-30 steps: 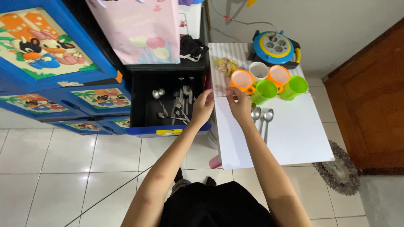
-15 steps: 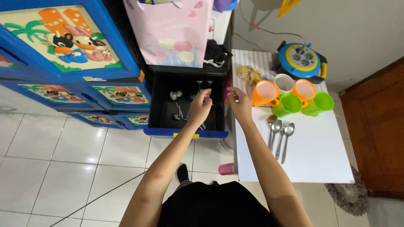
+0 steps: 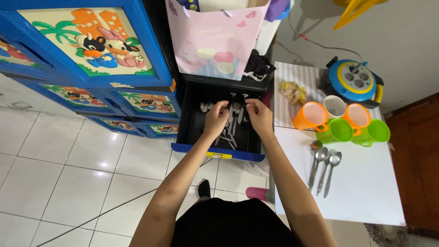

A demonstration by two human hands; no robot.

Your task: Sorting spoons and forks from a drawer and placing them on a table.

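Note:
My left hand (image 3: 215,119) and my right hand (image 3: 259,118) both hover inside an open black drawer with a blue front (image 3: 218,153). Metal forks (image 3: 237,110) lie in the drawer between my fingertips, and both hands' curled fingers reach down to them. Whether either hand has a grip on a piece is hidden by the fingers. Two spoons (image 3: 204,106) rest at the drawer's left. Three spoons (image 3: 323,164) lie side by side on the white table (image 3: 356,192) to the right.
Orange (image 3: 311,115), white (image 3: 335,106) and green cups (image 3: 336,131) cluster at the table's back, behind them a blue and yellow cable reel (image 3: 354,80) and a crumpled yellowish cloth (image 3: 295,91). A pink bag (image 3: 217,41) stands above the drawer. A blue cartoon cabinet (image 3: 91,45) fills the left.
Both hands have moved left from the table edge to over the open drawer. The view has shifted left with them.

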